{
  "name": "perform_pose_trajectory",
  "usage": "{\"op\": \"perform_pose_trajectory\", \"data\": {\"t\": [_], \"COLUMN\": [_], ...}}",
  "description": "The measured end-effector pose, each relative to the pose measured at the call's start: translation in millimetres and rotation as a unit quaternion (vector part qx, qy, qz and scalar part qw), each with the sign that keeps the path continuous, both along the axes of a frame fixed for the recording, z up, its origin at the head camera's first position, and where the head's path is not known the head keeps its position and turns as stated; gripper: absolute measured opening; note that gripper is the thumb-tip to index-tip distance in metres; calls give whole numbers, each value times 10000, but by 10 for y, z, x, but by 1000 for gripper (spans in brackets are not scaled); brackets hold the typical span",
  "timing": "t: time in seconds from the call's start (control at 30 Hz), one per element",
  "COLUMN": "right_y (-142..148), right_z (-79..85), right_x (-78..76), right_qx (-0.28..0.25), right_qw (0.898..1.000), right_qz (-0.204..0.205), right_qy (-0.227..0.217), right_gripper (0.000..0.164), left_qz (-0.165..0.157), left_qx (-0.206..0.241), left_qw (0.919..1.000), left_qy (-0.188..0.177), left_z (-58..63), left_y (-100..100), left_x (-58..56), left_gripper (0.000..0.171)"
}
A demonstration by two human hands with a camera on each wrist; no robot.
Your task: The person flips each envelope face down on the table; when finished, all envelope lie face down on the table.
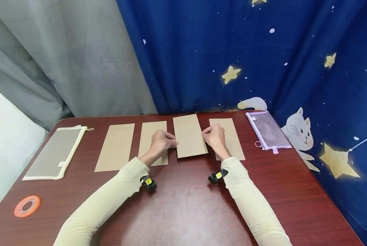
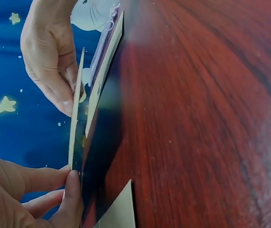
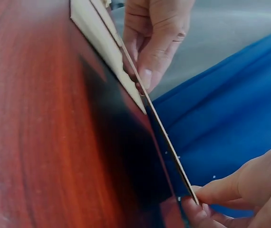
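Head: left hand [image 1: 160,140] and right hand [image 1: 214,137] pinch a card [image 1: 189,136] above the far tabletop [image 1: 180,191], apparently positioning it; even lowering seems next. Left wrist: fingers [image 2: 72,197] clamp its left edge. Right wrist: fingers [image 3: 223,188] clamp its right.

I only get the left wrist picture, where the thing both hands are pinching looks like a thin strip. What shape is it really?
Observer: Face-on in the head view, the tan piece is a flat rectangle.
Visitor: Are there more like it on the table?
Observer: Yes, three similar pieces show: two to its left, one to its right.
Visitor: And what is farther left, past those?
Observer: A mesh pouch with pale edges, lying flat.
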State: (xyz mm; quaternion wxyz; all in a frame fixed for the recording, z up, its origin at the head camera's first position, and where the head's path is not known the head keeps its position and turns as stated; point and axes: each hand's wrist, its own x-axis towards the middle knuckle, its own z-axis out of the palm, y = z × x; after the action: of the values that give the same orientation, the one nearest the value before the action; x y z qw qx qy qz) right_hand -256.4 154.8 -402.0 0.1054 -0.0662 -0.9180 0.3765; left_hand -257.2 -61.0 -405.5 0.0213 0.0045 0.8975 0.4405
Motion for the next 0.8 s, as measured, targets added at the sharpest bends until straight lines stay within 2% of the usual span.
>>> {"op": "perform_pose_trajectory", "data": {"t": [0.3, 0.5, 0.8], "right_y": [-21, -46, -54], "right_z": [-107, -153, -167], "right_x": [-11, -11, -34], "right_qx": [14, 260, 499], "right_qw": [9993, 9987, 9974], "right_qz": [4, 42, 202], "right_qy": [-379, -427, -471], "right_gripper": [9, 10, 9], "left_qz": [-310, -480, -595], "left_qx": [-502, -747, -1054], "left_qw": [9978, 9943, 9914], "left_qy": [304, 598, 503], "left_z": [-56, -85, -62], "left_y": [18, 38, 50], "left_x": [-37, -36, -35], "left_gripper": [17, 5, 12]}}
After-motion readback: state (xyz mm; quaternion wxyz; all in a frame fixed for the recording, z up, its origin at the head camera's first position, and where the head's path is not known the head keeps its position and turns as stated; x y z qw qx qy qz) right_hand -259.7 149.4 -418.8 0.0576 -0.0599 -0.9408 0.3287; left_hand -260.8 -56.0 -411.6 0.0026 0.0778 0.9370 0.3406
